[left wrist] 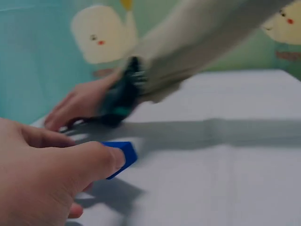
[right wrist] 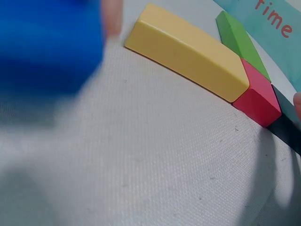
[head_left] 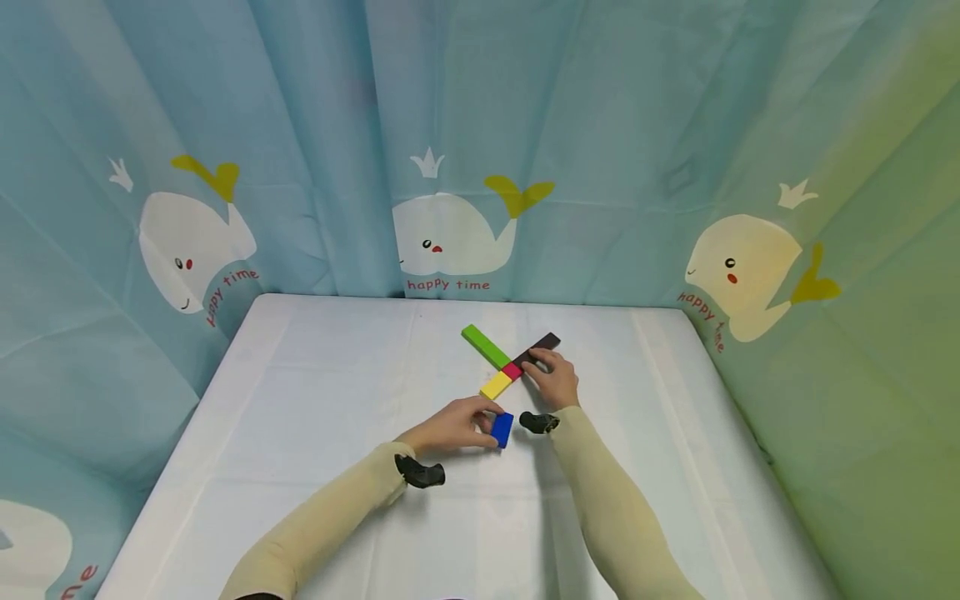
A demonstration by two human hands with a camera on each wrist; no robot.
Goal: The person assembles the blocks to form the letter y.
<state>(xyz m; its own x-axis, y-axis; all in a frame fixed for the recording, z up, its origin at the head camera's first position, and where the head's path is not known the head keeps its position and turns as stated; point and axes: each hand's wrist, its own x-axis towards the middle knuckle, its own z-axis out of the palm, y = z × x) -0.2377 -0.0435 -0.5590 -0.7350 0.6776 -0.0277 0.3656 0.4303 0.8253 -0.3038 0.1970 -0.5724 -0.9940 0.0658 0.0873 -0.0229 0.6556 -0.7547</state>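
My left hand (head_left: 457, 425) pinches a blue block (head_left: 503, 430) between thumb and fingers, just in front of a cross-like layout on the table. Seen from the left wrist, the thumb (left wrist: 110, 157) lies along the block's near face. The right hand (head_left: 555, 382) has thumb and fingers at the sides of a dark, almost black block (head_left: 542, 347). That block meets a small red block (right wrist: 257, 96) at the middle of the layout. A yellow block (right wrist: 188, 54) and a long green block (head_left: 486, 346) also touch the red one, running out in different directions.
A white cloth covers the table (head_left: 360, 367). Blue-green curtains (head_left: 600, 125) printed with whales hang behind it and along both sides. Each wrist wears a black camera mount, the right one (head_left: 538, 422) standing close beside the blue block.
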